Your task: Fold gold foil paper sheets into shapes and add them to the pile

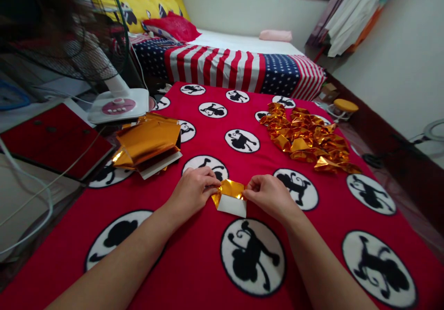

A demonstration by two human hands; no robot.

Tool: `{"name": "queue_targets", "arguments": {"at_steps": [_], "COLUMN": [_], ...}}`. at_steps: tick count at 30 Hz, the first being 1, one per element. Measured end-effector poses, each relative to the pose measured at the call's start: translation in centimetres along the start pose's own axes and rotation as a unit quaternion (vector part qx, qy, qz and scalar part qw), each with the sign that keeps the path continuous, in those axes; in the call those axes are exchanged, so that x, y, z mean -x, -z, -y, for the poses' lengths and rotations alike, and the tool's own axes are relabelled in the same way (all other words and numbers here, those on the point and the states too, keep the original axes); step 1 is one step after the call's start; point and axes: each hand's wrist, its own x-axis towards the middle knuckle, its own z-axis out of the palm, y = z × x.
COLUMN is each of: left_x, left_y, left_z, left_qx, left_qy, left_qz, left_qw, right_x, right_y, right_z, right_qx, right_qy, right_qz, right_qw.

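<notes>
Between my two hands lies a small piece of gold foil paper (232,189), partly folded, with a white flap toward me. My left hand (197,187) pinches its left edge. At the right edge, the fingers of my right hand (266,193) are closed on the paper. To the left sits a stack of flat gold foil sheets (149,136), their white undersides showing at the near edge. A heap of folded gold foil pieces (305,136) spreads over the cloth to the right.
A red cloth with white monkey circles (194,236) covers the surface before me. At the left are a white fan base (118,104) and a dark red box (52,136). Behind stands a bed with a flag-patterned cover (222,65). A yellow-topped stool (346,105) is at the right.
</notes>
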Motion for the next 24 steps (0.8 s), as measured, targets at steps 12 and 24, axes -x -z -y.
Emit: {"name": "queue_targets", "arguments": {"at_steps": [12,24], "left_x": [0.0,-0.2], "left_y": [-0.2,-0.1], "left_z": [-0.2,-0.2], "left_qx": [0.070,0.051], "left_qy": [0.027,0.036], "left_qz": [-0.012,0.005], "left_qw": [0.997,0.998], "right_x": [0.3,-0.3], "right_y": [-1.4,-4.8], "right_z": [2.0,1.8], "right_qx": [-0.082,-0.121], "right_qy": [0.115,0.077], "right_qz": [-0.066,-0.079], "right_qw": [0.988,0.987]}}
